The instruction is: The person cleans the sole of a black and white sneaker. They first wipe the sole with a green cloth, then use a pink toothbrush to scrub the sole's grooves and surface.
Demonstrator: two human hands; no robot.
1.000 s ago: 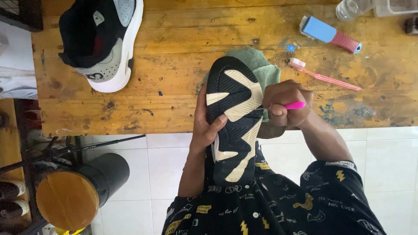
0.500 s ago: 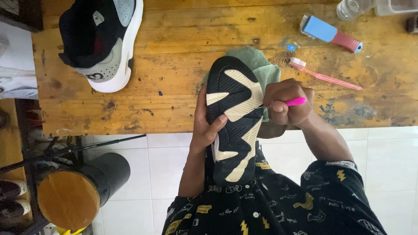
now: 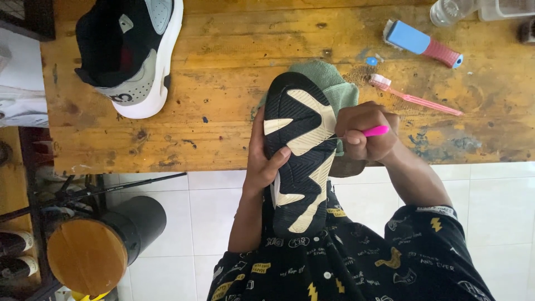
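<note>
Head view: left hand (image 3: 267, 161) grips the upturned shoe (image 3: 300, 150), right hand (image 3: 362, 132) beside it clenches a pink tool (image 3: 374, 131) whose tip is hidden.

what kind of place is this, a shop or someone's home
Probably a small shoe-cleaning or repair spot; home or shop is unclear. A worn, stained wooden workbench holds a second sneaker, a toothbrush and a scrub brush, and more shoes sit on a rack beside it.

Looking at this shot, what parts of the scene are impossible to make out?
Head view only:
- Pink-handled tool: its working tip is too thin to identify; the right hand covers most of the handle.
- Upturned shoe: only the sole shows; the left hand covers one side.
- Green cloth: mostly behind the shoe.
- Clear bottle: cut by the top edge.
</note>
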